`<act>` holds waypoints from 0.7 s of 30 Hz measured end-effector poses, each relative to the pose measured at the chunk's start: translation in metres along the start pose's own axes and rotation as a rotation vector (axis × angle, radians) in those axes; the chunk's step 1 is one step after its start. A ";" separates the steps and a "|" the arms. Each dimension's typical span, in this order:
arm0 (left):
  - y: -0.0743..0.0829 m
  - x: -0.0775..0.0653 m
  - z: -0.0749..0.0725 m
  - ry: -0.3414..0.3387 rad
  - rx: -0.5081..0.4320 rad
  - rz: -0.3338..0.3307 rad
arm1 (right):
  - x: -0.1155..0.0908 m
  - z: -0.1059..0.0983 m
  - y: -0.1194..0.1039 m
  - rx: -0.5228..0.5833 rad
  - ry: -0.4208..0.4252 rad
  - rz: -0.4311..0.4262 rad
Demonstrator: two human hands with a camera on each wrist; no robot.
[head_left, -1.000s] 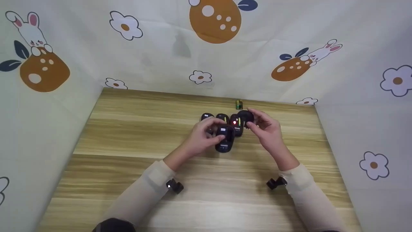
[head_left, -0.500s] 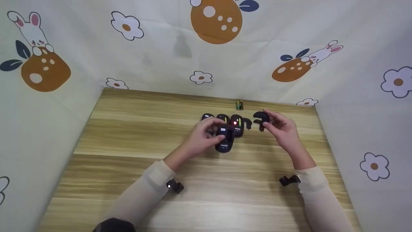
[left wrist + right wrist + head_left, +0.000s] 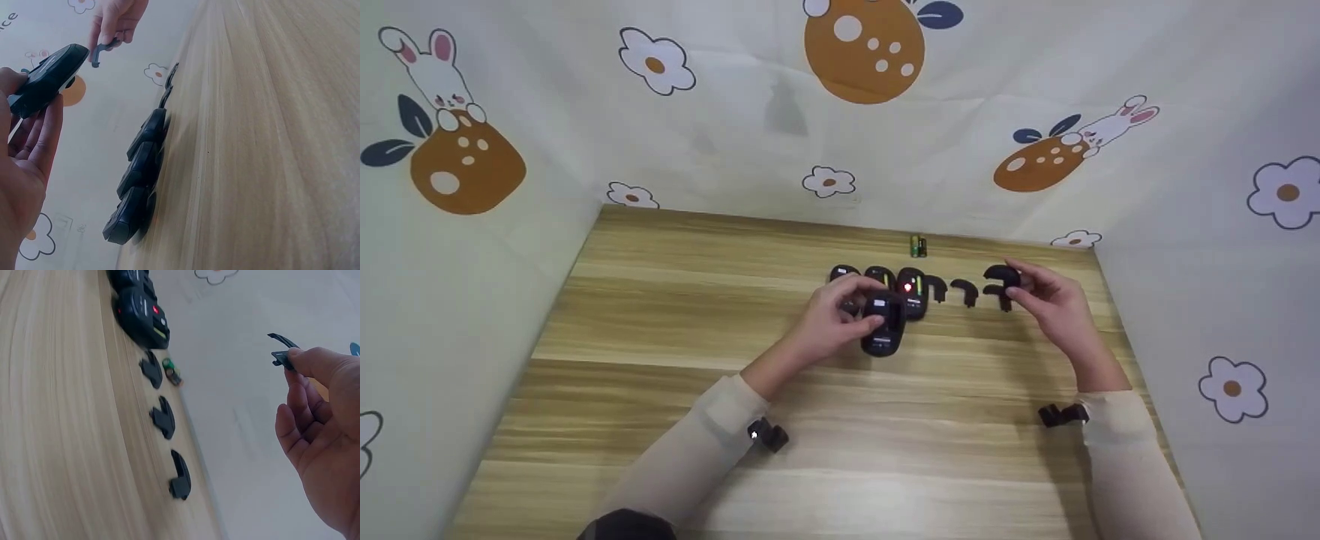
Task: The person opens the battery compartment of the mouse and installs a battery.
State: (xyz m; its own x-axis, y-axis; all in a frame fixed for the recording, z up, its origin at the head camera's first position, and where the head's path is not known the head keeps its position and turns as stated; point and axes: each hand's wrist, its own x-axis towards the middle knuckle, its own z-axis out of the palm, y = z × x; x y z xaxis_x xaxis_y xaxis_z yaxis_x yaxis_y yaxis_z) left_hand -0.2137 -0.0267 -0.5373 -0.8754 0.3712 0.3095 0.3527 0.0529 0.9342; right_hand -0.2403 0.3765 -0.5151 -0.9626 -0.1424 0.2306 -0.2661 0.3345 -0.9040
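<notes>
My left hand grips a black computer mouse above the table, its underside up with an open slot. In the left wrist view this mouse is tilted, with fingers beneath it. To the right, my right hand pinches a curved black battery cover between thumb and fingers, raised off the table in the right wrist view. Three similar covers lie in a row on the wood. Left of them are three mice side by side; the rightmost mouse shows a red light.
Two small batteries lie near the back edge of the wooden table, behind the mice. Patterned cloth walls rise at the back and both sides. A small black camera is worn on each wrist.
My right hand has moved right with the battery cover, away from the mice, bringing the loose covers on the table into view. The left hand stays in place, holding its mouse.
</notes>
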 end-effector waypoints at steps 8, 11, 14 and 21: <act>0.001 -0.001 0.000 0.005 0.009 -0.015 | -0.001 -0.024 0.017 -0.105 0.012 0.066; 0.000 -0.001 -0.001 0.005 0.008 -0.013 | 0.000 -0.034 0.025 -0.136 0.018 0.105; 0.000 -0.001 -0.001 0.005 0.006 -0.008 | 0.000 -0.043 0.036 -0.180 0.016 0.151; 0.000 -0.001 0.000 0.005 0.006 -0.008 | 0.001 -0.058 0.054 -0.290 0.012 0.217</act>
State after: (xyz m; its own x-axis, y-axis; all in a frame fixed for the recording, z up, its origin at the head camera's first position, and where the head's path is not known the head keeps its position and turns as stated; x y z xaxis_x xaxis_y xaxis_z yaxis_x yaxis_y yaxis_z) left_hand -0.2134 -0.0273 -0.5378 -0.8799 0.3661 0.3029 0.3476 0.0613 0.9356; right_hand -0.2585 0.4489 -0.5431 -0.9983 -0.0289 0.0501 -0.0574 0.6065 -0.7930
